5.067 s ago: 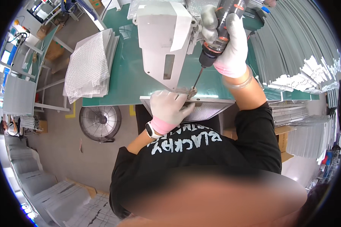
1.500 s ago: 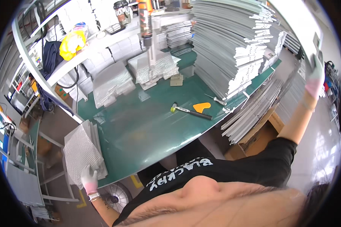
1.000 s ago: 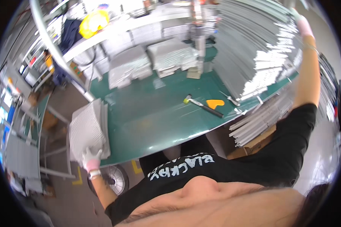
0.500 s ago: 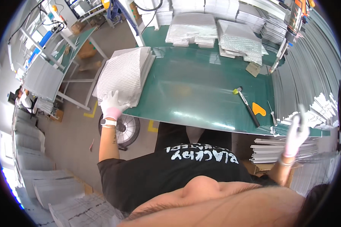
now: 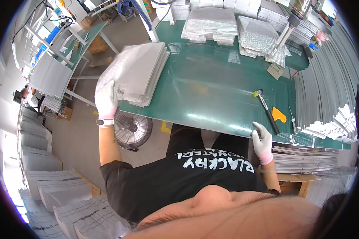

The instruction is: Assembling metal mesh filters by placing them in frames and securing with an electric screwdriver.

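Since half a second ago the right hand (image 5: 262, 140) has come in from the stacks at the right and now sits at the near edge of the green worktop (image 5: 211, 91), while the left hand (image 5: 106, 99) has stayed on the stack of sheets (image 5: 137, 71) at the worktop's left edge.

Both hands wear white gloves with pink cuffs. The left one lies on the near left corner of the stack, fingers together and curled over its edge; a watch sits on that wrist. The stack is a thick pile of pale grey, flat rectangular sheets with a dull sheen, overhanging the worktop's left edge and slightly fanned.

The right hand's fingers are loosely bent and slightly apart, resting on the near edge and pinching nothing. Just beyond it lies a black-handled tool (image 5: 266, 110) with a yellow-green head, pointing toward the far edge. Beside that, toward the right edge, lies a small flat orange scraper (image 5: 279, 114).

The worktop is smooth, glossy and reflective. At its far edge rest 2 piles of silvery, crinkled bubble-textured bags (image 5: 211, 26). Along the right edge, thin grey panels (image 5: 327, 91) are stacked high.
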The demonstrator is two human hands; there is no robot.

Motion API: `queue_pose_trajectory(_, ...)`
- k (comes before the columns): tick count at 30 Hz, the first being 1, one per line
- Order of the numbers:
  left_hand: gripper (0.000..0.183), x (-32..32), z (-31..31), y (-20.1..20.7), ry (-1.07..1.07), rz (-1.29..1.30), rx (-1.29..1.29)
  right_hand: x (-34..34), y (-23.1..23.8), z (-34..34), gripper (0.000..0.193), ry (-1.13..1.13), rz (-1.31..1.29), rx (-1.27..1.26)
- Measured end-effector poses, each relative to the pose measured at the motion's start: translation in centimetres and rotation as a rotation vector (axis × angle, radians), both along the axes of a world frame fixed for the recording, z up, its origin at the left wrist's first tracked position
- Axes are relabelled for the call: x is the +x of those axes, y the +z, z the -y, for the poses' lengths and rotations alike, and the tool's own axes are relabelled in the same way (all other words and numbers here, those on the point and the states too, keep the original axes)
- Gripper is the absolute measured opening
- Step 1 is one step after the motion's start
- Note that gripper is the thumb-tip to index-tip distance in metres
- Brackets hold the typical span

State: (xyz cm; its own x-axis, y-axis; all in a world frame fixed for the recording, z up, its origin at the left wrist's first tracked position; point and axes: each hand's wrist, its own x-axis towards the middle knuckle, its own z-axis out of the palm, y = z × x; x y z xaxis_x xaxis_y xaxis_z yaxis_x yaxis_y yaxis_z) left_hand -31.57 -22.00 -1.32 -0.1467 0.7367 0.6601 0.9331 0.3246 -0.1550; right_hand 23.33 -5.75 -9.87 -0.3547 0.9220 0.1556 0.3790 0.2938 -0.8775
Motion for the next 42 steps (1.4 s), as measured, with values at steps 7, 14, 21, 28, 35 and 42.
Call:
queue_pose_trajectory(7,0.026,15.7,-1.5,-0.8,0.002,0.136,-0.157,-4.2,-1.9,-1.9,0.029,0.174,-0.084,-0.161)
queue_pose_trajectory(14,0.041,18.2,-3.3,-6.0,-0.101,0.182,-0.033,-17.2,-5.4,-8.2,0.052,0.572,-0.548,-1.008)
queue_pose_trajectory(21,0.048,13.4,-1.9,-7.7,-0.078,0.197,-0.124,-35.8,-2.5,-8.5,0.047,0.847,-0.865,-1.203)
queue_pose_trajectory(28,0.039,13.9,2.8,-10.8,-0.035,0.17,0.195,-39.3,-0.6,-7.8,0.044,0.762,-0.843,-0.736)
queue_pose_trajectory(35,0.036,16.1,-4.7,-11.6,-0.308,0.137,-0.242,-34.4,3.9,-8.9,0.041,0.842,-1.23,-0.764)
queue_pose_trajectory(42,0.036,3.9,-7.5,-20.5,-0.142,0.446,-0.169,-19.5,1.2,-8.5,0.056,0.583,-0.937,-0.506)
